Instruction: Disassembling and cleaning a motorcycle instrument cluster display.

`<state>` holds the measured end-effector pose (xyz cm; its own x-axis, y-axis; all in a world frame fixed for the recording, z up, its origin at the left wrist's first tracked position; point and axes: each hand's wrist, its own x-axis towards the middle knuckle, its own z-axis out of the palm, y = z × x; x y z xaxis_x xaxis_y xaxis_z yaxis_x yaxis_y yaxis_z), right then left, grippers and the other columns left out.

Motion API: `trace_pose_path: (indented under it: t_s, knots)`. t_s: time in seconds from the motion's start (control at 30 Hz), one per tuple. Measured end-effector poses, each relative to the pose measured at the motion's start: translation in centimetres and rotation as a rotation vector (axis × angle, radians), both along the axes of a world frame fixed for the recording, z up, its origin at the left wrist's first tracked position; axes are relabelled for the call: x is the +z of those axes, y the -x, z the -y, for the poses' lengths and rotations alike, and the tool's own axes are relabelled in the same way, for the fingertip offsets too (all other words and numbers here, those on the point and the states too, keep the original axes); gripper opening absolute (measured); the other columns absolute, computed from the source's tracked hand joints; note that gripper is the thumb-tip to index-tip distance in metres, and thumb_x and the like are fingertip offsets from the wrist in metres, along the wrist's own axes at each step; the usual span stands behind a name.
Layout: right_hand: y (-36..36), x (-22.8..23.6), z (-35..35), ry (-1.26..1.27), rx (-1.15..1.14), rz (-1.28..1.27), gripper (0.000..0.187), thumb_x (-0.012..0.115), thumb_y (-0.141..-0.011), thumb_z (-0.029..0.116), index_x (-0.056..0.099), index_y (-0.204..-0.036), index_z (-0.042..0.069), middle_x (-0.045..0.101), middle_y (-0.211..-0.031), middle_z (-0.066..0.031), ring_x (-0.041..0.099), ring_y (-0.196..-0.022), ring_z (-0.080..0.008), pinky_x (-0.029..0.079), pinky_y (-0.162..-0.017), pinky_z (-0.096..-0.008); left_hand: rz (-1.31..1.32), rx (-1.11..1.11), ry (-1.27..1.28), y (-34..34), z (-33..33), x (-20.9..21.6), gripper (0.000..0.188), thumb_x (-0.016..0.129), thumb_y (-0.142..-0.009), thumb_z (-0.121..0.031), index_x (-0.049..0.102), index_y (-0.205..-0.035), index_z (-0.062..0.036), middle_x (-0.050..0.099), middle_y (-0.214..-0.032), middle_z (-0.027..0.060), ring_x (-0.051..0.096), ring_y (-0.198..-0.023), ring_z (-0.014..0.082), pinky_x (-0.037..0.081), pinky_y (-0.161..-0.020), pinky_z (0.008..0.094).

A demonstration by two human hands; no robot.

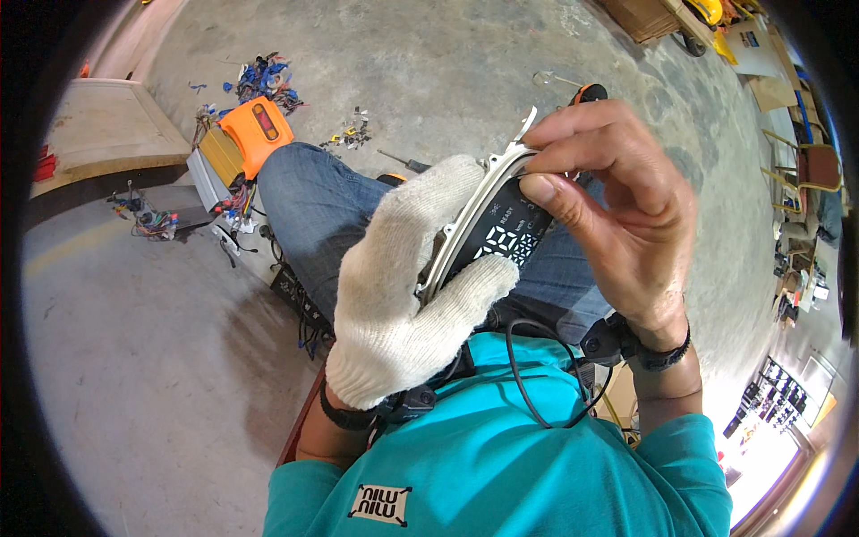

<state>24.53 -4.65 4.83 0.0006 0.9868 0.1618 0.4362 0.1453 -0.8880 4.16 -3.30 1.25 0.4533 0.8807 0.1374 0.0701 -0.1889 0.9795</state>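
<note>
A digital dashboard display panel [506, 234], dark-faced with white segment digits and a pale plastic rim with small tabs, is held tilted above my lap. My left hand [404, 268], in a white knitted glove, grips its lower left part, with the thumb across the dark face and the fingers behind the rim. My bare right hand [617, 188] pinches the upper end, thumb on the face side and fingertips at the rim, near a pale tab that sticks up. The panel's back and part of its upper end are hidden.
An orange plastic housing [257, 134] lies beyond my left knee. Near it are a pile of coloured wires [265, 80], scattered small parts [351, 132] and a screwdriver [404, 162]. A wiring bundle [152, 219] lies farther left. A brown chair [816, 167] stands at the right.
</note>
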Motion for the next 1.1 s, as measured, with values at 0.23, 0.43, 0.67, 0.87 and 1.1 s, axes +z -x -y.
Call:
trace_pose_path:
  t_s: [0.23, 0.43, 0.67, 0.87, 1.1]
  knots:
    - [-0.1, -0.4, -0.1, -0.023, 0.026, -0.023, 0.016, 0.076, -0.086, -0.005, 0.069, -0.099, -0.002, 0.064, -0.112, -0.0119, 0.062, -0.104, -0.0178, 0.051, -0.090, -0.0300, -0.035, -0.006, -0.067, 0.3, -0.1, 0.1, 0.064, 0.084, -0.077, 0.000, 0.054, -0.134, 0.0061, 0.064, -0.125, 0.0215, 0.068, -0.109, 0.0312, 0.055, -0.093, 0.0365]
    - [0.0, -0.1, 0.0, 0.003, 0.010, -0.046, 0.016, 0.077, -0.086, -0.004, 0.068, -0.099, -0.002, 0.063, -0.112, -0.0121, 0.061, -0.103, -0.0176, 0.051, -0.090, -0.0299, 0.000, -0.002, -0.116, 0.2, -0.3, 0.0, 0.063, 0.084, -0.077, 0.000, 0.056, -0.133, 0.0067, 0.064, -0.125, 0.0213, 0.068, -0.109, 0.0309, 0.056, -0.092, 0.0361]
    - [-0.3, -0.2, 0.0, -0.017, 0.056, 0.012, 0.020, 0.077, -0.086, -0.003, 0.067, -0.102, -0.004, 0.062, -0.112, -0.0124, 0.061, -0.103, -0.0175, 0.051, -0.089, -0.0301, -0.002, 0.011, -0.072, 0.0, 0.0, 0.1, 0.062, 0.083, -0.077, 0.000, 0.056, -0.133, 0.0067, 0.065, -0.125, 0.0210, 0.069, -0.108, 0.0302, 0.056, -0.092, 0.0353]
    - [0.0, 0.1, 0.1, 0.046, -0.027, -0.044, 0.034, 0.080, -0.085, 0.000, 0.061, -0.113, -0.004, 0.059, -0.111, -0.0083, 0.058, -0.099, -0.0150, 0.049, -0.089, -0.0288, -0.013, -0.083, -0.043, 0.3, -0.8, 0.4, 0.062, 0.083, -0.078, 0.000, 0.056, -0.133, 0.0060, 0.065, -0.127, 0.0210, 0.070, -0.109, 0.0288, 0.056, -0.092, 0.0348]
    - [0.3, 0.6, -0.6, 0.282, -0.074, -0.394, 0.036, 0.079, -0.088, 0.005, 0.057, -0.116, -0.002, 0.059, -0.102, -0.0024, 0.057, -0.092, -0.0112, 0.048, -0.085, -0.0247, 0.022, -0.076, -0.118, 0.2, -0.5, -0.4, 0.064, 0.082, -0.077, 0.003, 0.054, -0.134, 0.0062, 0.065, -0.128, 0.0210, 0.069, -0.111, 0.0284, 0.054, -0.095, 0.0356]
